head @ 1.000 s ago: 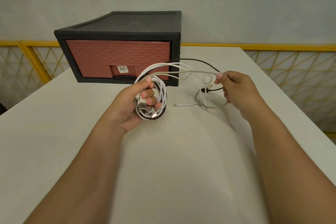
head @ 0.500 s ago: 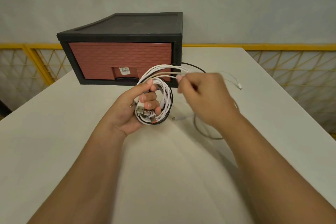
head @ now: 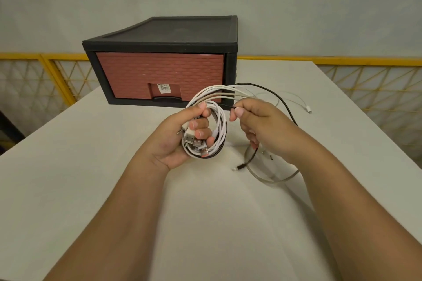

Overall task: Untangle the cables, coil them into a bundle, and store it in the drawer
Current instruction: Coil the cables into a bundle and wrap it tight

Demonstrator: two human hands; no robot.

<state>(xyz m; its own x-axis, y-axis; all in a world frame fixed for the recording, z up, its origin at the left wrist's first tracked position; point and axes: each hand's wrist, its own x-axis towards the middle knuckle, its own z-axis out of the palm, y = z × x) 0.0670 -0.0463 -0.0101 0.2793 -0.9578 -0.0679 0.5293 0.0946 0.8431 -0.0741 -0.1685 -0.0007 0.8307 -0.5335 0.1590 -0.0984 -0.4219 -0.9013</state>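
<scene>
My left hand [head: 182,137] grips a coil of white, grey and black cables [head: 219,130], with several USB plugs poking out between its fingers. My right hand [head: 258,123] sits just right of the coil and pinches the loose strands that run from the coil's top. The free cable tails [head: 269,175] trail over the white table [head: 91,178] below and right of that hand; one white plug end [head: 308,110] lies further right. The drawer [head: 159,77], brick-red front in a black case, stands shut behind the hands.
A yellow mesh fence [head: 376,80] runs behind and beside the table. The table's left and right edges fall away near the fence. A barcode sticker [head: 164,87] marks the drawer's handle recess.
My right hand came in from the right with the loose strands to beside the coil, then dropped a little. The cable tails slid closer to the coil. The left hand kept its grip.
</scene>
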